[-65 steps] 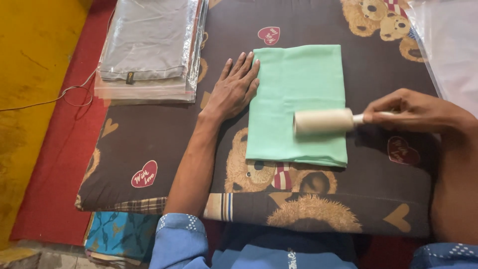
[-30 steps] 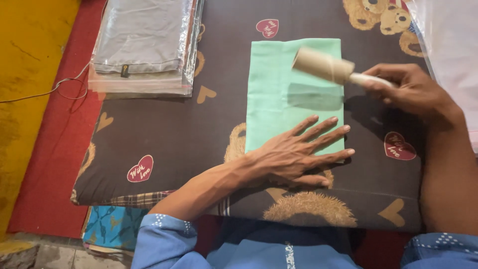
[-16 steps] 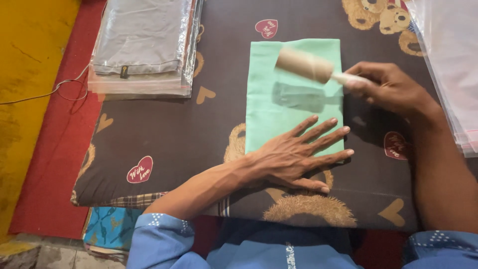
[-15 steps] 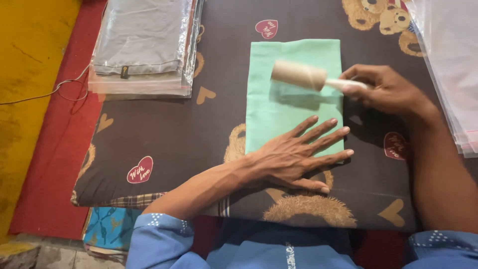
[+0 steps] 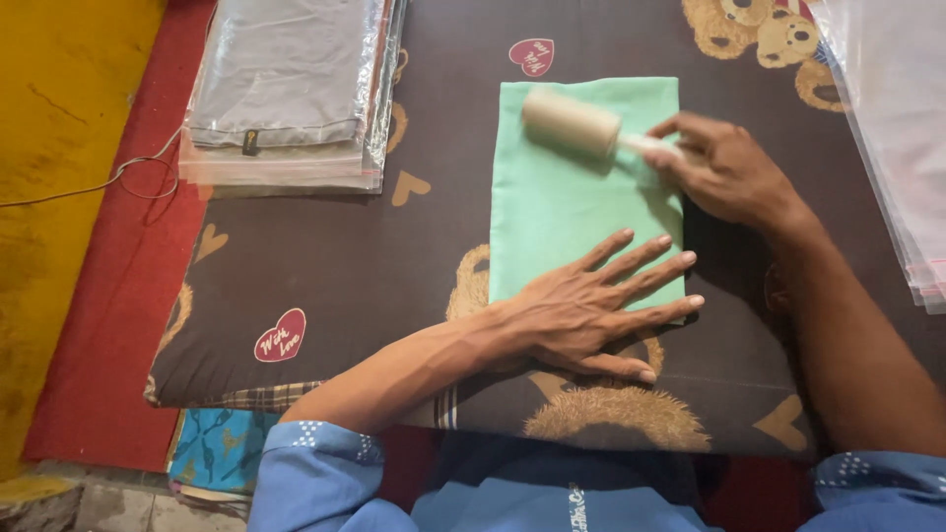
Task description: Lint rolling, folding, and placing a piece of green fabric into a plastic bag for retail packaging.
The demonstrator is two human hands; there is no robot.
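Head view, looking straight down: a folded mint-green cloth (image 5: 581, 187) lies flat on a dark brown cushion (image 5: 325, 256) printed with bears and hearts, toward the cushion's far right part, its long sides running from the near edge toward the far edge. The left hand (image 5: 591, 310) lies palm down with fingers spread wide across the cloth's near end, some fingertips reaching past its right edge onto the cushion; it closes on nothing, and the flat press looks meant to keep the cloth from sliding or wrinkling. The right hand (image 5: 724, 172) comes in from the right edge, its grip closed around the pale handle of a lint roller (image 5: 572, 123), whose beige drum rests on the cloth's far end, tilted a little so that it points toward the far left corner. Holding the handle off to the side leaves the drum flat on the fabric. At the cushion's far left corner sits a stack of clear plastic bags (image 5: 286, 89), the top one holding a folded grey garment, well apart from both hands. Along the right edge lie more clear plastic sheets (image 5: 892, 128), near the right forearm. The cushion rests on a red mat (image 5: 108, 325) beside a yellow floor (image 5: 49, 197), where a thin cord (image 5: 89, 185) trails.
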